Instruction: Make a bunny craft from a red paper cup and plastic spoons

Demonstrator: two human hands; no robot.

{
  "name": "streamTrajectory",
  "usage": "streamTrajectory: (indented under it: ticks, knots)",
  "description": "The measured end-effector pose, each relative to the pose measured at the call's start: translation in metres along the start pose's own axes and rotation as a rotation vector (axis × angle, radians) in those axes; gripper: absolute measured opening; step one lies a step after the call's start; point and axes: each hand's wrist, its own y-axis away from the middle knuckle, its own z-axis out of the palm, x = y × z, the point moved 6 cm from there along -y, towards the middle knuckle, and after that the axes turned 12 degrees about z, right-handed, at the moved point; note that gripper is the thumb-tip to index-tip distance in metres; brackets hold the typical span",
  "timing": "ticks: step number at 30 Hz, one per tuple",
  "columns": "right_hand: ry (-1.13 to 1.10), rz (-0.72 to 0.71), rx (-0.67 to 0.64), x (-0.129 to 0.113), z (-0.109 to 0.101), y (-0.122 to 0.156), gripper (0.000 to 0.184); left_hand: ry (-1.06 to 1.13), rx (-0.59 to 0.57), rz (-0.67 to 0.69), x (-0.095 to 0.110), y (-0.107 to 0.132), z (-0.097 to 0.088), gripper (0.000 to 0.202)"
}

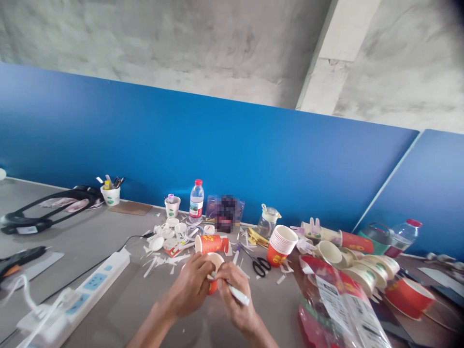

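My left hand (190, 285) is closed around a red paper cup (216, 260), whose pale open mouth faces up toward me. In my right hand (235, 309) is a white pen (239, 296), its front end at the cup's near rim; the tip is partly hidden by my fingers. Just behind the cup lies another red paper cup (208, 244) on its side. Black-handled scissors (261, 266) rest to the right of my hands, beside a stack of red paper cups (282, 244).
White paper scraps (157, 261) litter the table around a water bottle (196, 200). A glass jug (268, 221) stands behind the cup stack. At left runs a power strip (96, 282); at right are a plastic bag (337, 299) and several cups. A blue partition (217, 145) borders the back.
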Motion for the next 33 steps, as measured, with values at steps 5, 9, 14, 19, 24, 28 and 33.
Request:
streamTrajectory:
  ticks: [5,9,14,19,24,28,33]
  knots:
    - [0.013,-0.017,-0.003,0.000,0.002,0.001,0.019,-0.016,0.025,-0.015,-0.001,0.000,-0.001,0.023]
    - [0.026,-0.033,0.005,-0.003,0.004,0.001,0.017,-0.027,0.049,0.008,0.002,-0.001,-0.002,0.025]
    - [-0.007,-0.043,0.006,-0.006,0.005,0.001,0.018,-0.031,0.077,0.032,0.005,-0.003,-0.004,0.026]
    - [-0.081,0.098,0.025,0.009,-0.003,0.001,0.016,0.056,0.136,0.009,0.001,-0.001,-0.009,0.026]
    - [-0.372,0.392,0.101,0.043,-0.007,0.005,0.028,0.296,0.188,-0.098,-0.008,0.003,-0.012,0.023]
    - [-0.575,0.456,0.147,0.054,-0.004,0.006,0.035,0.398,0.101,-0.141,-0.005,0.000,-0.006,0.027]
    - [-0.544,0.404,0.106,0.047,-0.003,0.001,0.024,0.440,0.011,-0.185,0.002,-0.002,0.001,0.030]
